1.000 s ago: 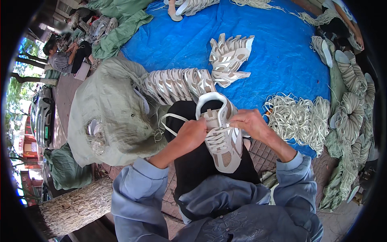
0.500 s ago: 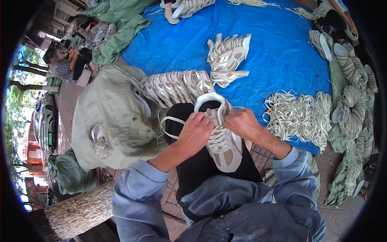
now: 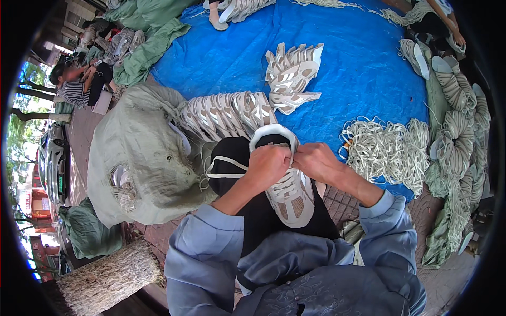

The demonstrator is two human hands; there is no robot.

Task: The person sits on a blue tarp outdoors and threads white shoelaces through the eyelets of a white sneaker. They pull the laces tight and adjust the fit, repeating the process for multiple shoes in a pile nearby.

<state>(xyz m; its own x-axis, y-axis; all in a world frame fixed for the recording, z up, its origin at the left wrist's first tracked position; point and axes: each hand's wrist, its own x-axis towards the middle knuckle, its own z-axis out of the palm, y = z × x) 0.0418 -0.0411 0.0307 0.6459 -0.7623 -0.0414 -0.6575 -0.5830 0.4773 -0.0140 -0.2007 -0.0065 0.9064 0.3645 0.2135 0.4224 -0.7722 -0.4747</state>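
A beige and white sneaker (image 3: 289, 204) rests on my lap, toe toward me and its padded collar facing away. My left hand (image 3: 266, 164) is closed in a pinch over the upper lacing, the fingertips meeting those of my right hand (image 3: 317, 162) at the right eyelet edge. My right hand also pinches there, against the sneaker's side. A white shoelace (image 3: 232, 160) loops out to the left of the shoe over my black-clad knee and runs toward my left hand. The lower laces are crossed through the eyelets. What lies between the fingertips is mostly hidden.
A blue tarp (image 3: 363, 79) spreads ahead, bearing a row of nested shoe uppers (image 3: 226, 115), a smaller stack (image 3: 293, 76) and a pile of white laces (image 3: 387, 150). A bulging sack (image 3: 142, 158) stands left, a tree trunk (image 3: 108, 276) lower left. Bundled uppers (image 3: 456, 137) line the right. Other people sit nearby.
My left hand has moved right across the sneaker's tongue and now meets my right hand at the right eyelet edge. The shoelace loop at the left has flattened. The view has shifted slightly.
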